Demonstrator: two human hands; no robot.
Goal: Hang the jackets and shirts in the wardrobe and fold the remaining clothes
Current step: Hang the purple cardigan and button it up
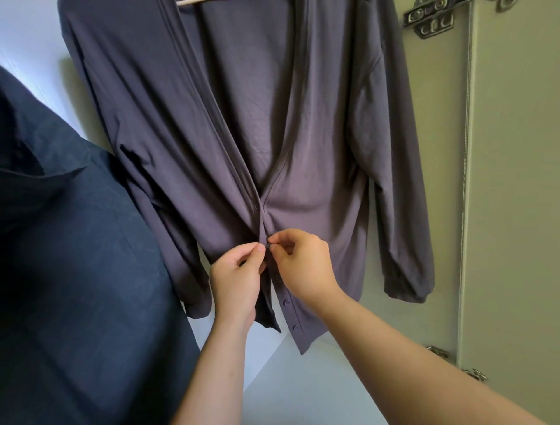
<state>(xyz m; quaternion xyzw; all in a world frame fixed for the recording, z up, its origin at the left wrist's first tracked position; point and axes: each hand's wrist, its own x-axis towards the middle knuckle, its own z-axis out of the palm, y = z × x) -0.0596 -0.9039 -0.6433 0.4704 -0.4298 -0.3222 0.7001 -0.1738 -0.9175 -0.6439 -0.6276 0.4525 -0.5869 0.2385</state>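
at the wardrobe's open front, a purple-grey button shirt hangs from a wooden hanger, of which only a sliver shows at the top edge. it looks like thin, soft jersey: light, limp and a little stretchy, so it would likely sag and twist wherever it is tugged. the doubled front edge that carries the buttons is the firmest part and, i'd judge, the right place to take hold.

both hands meet at that front edge, low on the shirt. the left hand pinches the edge on its own side between thumb and forefinger. the right hand pinches the opposite edge at a button, its fingertips nearly touching the left's. two lower buttons hang undone just below the right wrist.

a dark blue cloth fills the left of the view, in front of the shirt's sleeve. the wardrobe door stands to the right.
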